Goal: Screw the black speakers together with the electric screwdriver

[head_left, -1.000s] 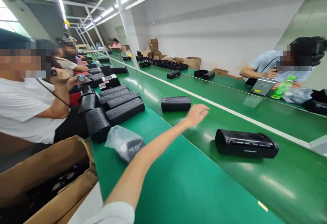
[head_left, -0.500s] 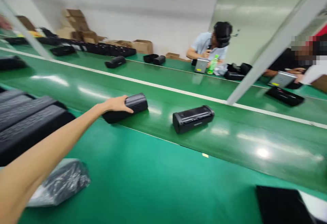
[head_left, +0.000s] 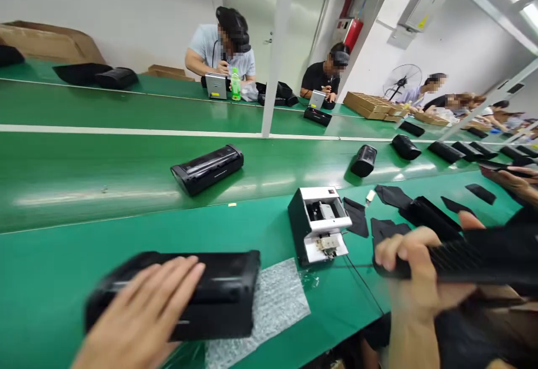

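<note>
My left hand (head_left: 147, 307) reaches in from the lower left. Its fingers lie across the top of a long black speaker-like case (head_left: 222, 296), with what looks like the thumb lower at the front. The case sits low over the green table, partly over a sheet of bubble wrap (head_left: 286, 296); whether it rests on it I cannot tell. Just right of the wrap stands a small black-and-white machine (head_left: 321, 212). My right hand is not in view. The blurred hand (head_left: 420, 257) at right, on a long black case (head_left: 483, 254), appears to be a co-worker's.
A second black case (head_left: 208, 168) lies on the green belt (head_left: 105, 181) ahead, with several others further right. Black sheets (head_left: 390, 198) lie beyond the machine. A white post (head_left: 275, 49) rises past the belt. Co-workers sit opposite, near a green bottle (head_left: 235, 84).
The view has swung right. My left hand has brought a black case from the belt's near edge to the table. The machine and a co-worker's hand at right have come into view.
</note>
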